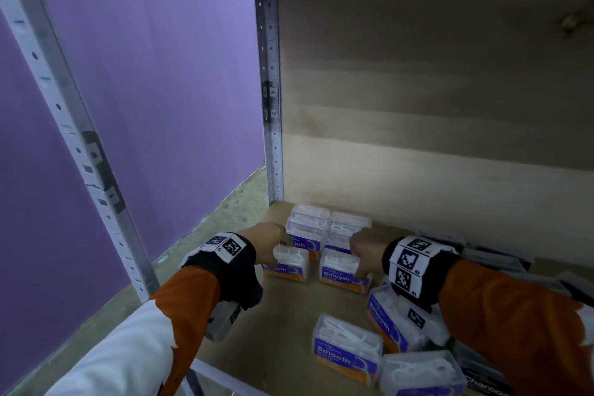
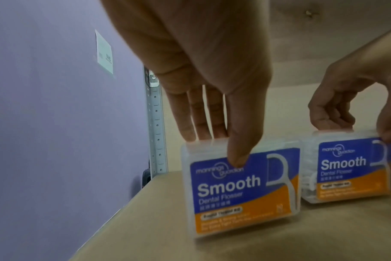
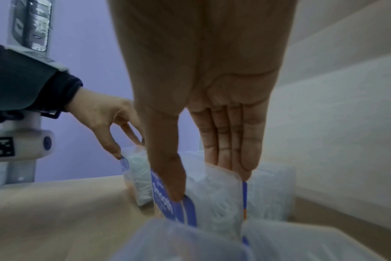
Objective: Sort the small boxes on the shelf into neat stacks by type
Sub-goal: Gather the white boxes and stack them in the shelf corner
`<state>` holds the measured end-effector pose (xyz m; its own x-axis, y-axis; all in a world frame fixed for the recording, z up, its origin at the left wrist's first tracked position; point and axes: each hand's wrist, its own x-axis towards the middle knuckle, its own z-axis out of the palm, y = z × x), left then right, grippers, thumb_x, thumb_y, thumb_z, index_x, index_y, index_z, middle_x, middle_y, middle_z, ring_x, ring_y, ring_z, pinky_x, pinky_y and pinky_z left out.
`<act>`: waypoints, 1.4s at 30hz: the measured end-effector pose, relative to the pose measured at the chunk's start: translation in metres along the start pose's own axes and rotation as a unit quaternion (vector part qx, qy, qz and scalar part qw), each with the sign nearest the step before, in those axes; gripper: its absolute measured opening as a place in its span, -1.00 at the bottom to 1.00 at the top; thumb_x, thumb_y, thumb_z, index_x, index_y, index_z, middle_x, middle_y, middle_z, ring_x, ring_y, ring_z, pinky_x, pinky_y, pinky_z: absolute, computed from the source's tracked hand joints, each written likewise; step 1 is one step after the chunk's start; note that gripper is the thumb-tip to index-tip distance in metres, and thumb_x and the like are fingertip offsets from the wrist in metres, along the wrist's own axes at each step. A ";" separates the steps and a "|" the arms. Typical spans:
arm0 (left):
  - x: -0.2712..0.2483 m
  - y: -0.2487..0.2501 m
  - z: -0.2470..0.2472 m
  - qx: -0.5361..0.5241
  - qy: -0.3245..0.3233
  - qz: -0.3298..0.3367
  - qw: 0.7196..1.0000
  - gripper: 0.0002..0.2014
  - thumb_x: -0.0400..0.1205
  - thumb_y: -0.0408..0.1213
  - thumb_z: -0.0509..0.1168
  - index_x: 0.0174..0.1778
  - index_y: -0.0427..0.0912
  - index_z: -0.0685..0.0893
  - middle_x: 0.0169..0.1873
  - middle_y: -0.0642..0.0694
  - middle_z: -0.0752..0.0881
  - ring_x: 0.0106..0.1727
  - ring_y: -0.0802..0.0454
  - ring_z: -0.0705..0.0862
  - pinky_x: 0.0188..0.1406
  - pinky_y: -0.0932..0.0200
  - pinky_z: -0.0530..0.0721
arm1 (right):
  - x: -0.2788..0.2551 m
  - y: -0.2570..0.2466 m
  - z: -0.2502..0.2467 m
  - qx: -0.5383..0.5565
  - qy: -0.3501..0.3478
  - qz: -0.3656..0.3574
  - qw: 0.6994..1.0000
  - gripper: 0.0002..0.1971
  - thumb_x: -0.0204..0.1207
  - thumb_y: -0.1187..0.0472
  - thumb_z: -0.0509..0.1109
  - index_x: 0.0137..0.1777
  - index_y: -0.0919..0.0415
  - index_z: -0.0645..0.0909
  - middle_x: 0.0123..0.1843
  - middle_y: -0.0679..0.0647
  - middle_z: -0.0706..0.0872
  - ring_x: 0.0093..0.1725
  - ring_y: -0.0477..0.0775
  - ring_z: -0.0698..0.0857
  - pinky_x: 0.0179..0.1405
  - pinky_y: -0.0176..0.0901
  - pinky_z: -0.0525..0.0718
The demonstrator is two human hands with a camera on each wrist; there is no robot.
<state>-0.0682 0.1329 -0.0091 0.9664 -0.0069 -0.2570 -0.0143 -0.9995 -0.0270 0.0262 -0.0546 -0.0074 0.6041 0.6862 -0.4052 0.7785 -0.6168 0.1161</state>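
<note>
Two clear boxes labelled "Smooth", blue and orange, stand upright side by side on the wooden shelf. My left hand pinches the top of the left box, thumb on the label, fingers behind it. My right hand pinches the right box the same way; the right wrist view shows its thumb on the label side. Directly behind them are two short stacks of the same boxes against the back panel.
Loose Smooth boxes lie at the front right. Dark boxes, one lettered "Charco…", lie further right. A metal upright marks the shelf's back left corner, and a purple wall lies beyond.
</note>
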 end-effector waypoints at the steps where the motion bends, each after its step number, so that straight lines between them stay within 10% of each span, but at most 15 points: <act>1: 0.002 0.000 0.000 -0.001 0.005 0.008 1.000 -0.57 0.54 -0.33 0.36 0.36 -0.20 0.58 0.32 -0.19 0.57 0.29 -0.14 0.56 0.20 0.13 0.49 | 0.001 0.001 0.000 0.000 -0.001 0.000 1.000 -0.51 0.45 0.15 0.50 -0.48 0.15 0.21 -0.42 0.02 0.28 -0.46 -0.09 0.25 -0.52 -0.28 0.26; 21: 0.027 0.006 0.003 -0.001 0.031 0.067 0.997 -0.59 0.59 -0.29 0.29 0.39 -0.22 0.55 0.34 -0.19 0.56 0.37 -0.05 0.50 0.22 0.24 0.38 | 0.004 0.003 -0.003 0.005 -0.009 -0.001 1.000 -0.52 0.47 0.17 0.47 -0.43 0.13 0.18 -0.38 -0.01 0.23 -0.45 -0.11 0.24 -0.57 -0.32 0.23; 24: 0.028 0.006 0.003 0.004 0.034 0.084 0.996 -0.59 0.61 -0.31 0.27 0.40 -0.26 0.55 0.35 -0.15 0.56 0.22 0.08 0.47 0.15 0.28 0.35 | 0.002 0.003 -0.005 0.013 -0.006 0.003 1.000 -0.77 0.48 0.17 0.47 -0.13 0.27 0.49 -0.36 0.00 0.24 -0.43 -0.11 0.26 -0.54 -0.34 0.25; 29: 0.031 0.004 0.004 0.028 0.023 0.077 0.996 -0.62 0.62 -0.34 0.26 0.37 -0.28 0.57 0.31 -0.16 0.58 0.36 0.01 0.43 0.19 0.17 0.41 | -0.001 0.004 -0.006 0.031 0.006 0.000 1.000 -0.48 0.44 0.14 0.51 0.31 0.44 0.55 0.01 0.23 0.51 -0.06 0.07 0.48 -0.48 -0.33 0.32; 34: 0.032 0.004 0.005 0.019 0.022 0.060 0.998 -0.68 0.66 -0.34 0.18 0.32 -0.28 0.60 0.28 -0.21 0.58 0.33 -0.03 0.50 0.18 0.13 0.43 | 0.002 0.006 -0.002 0.024 0.034 0.002 0.999 -0.50 0.48 0.15 0.47 0.35 0.43 0.53 0.33 0.28 0.58 0.29 0.21 0.61 0.13 -0.12 0.62; 42: 0.030 0.005 0.005 -0.030 0.014 0.010 0.999 -0.61 0.64 -0.35 0.21 0.42 -0.18 0.54 0.40 -0.18 0.51 0.39 -0.14 0.51 0.32 0.11 0.44 | -0.003 0.005 -0.005 0.030 0.043 0.006 0.999 -0.53 0.51 0.19 0.44 0.36 0.41 0.54 0.36 0.28 0.57 0.31 0.22 0.60 0.19 -0.09 0.62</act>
<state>-0.0403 0.1278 -0.0223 0.9728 -0.0265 -0.2301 -0.0187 -0.9992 0.0360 0.0295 -0.0575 -0.0009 0.6276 0.7076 -0.3248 0.7611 -0.6454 0.0645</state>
